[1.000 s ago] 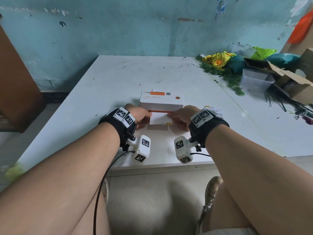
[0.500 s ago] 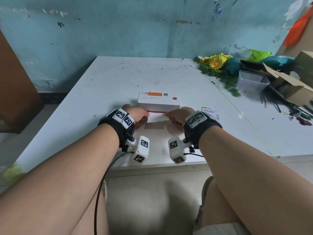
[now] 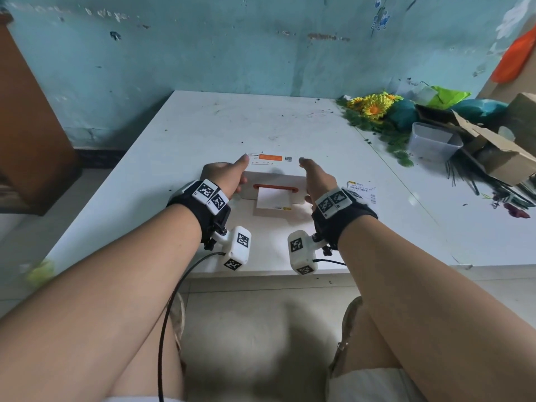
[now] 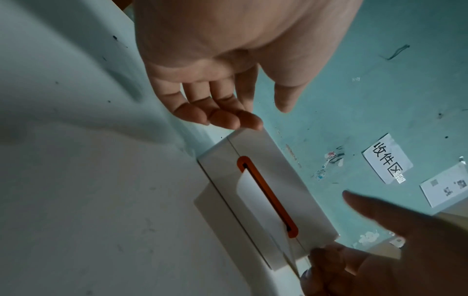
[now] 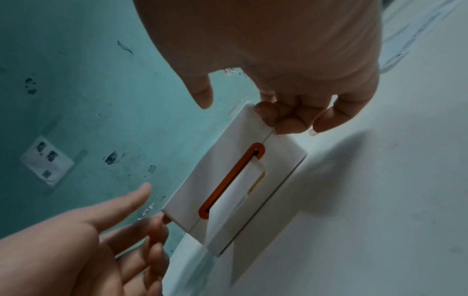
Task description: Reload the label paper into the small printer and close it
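A small white printer [image 3: 275,181] with an orange-rimmed slot [image 3: 275,187] sits on the white table [image 3: 179,134], its lid down. White label paper [image 3: 272,200] hangs out of the slot onto the table. My left hand [image 3: 226,175] is at the printer's left end. In the left wrist view its nearly straight fingertips [image 4: 228,120] touch the printer [image 4: 266,180] at a corner, thumb apart. My right hand [image 3: 316,181] is at the right end. In the right wrist view its curled fingers [image 5: 286,118] press on the printer [image 5: 228,160] near the lid seam, thumb off it.
A loose printed label [image 3: 361,190] lies just right of the printer. Yellow artificial flowers [image 3: 374,108], a clear plastic tub [image 3: 432,140] and a torn cardboard box [image 3: 499,152] crowd the back right. A brown cabinet [image 3: 29,126] stands left of the table.
Both hands have left the paper at the front of the slot and moved out to the printer's two ends, thumbs raised over its top. The paper stays hanging from the slot.
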